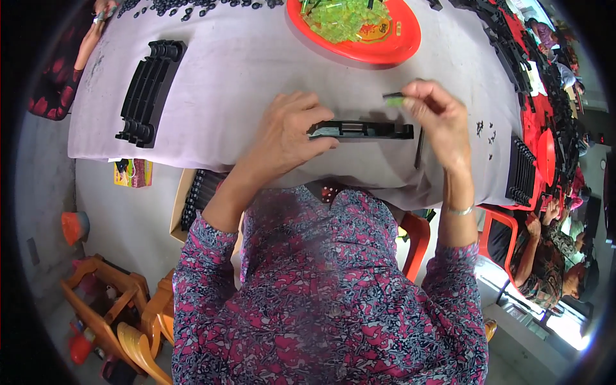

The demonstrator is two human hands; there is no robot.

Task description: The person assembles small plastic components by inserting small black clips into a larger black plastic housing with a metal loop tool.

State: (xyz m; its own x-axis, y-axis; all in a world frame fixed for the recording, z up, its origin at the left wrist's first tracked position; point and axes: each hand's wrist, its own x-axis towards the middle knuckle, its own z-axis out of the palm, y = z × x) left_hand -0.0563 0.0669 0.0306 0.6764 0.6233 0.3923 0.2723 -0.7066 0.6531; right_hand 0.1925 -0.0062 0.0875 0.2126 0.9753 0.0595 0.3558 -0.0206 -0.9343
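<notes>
My left hand is closed around the left end of a long, narrow black plastic strip with slots along it. The strip lies crosswise before me, close to the table's near edge. Just above its right end, my right hand pinches a small green-and-black piece between thumb and fingers. That piece is apart from the strip. A thin dark rod rests on the cloth below my right hand. Farther off, a red plate holds many translucent yellow-green pieces.
Stacked black strips lie at left, another black stack at right. Small black bits are scattered near the right hand. Round black parts line the far edge. Below stand a cardboard box and red chair. People sit at right.
</notes>
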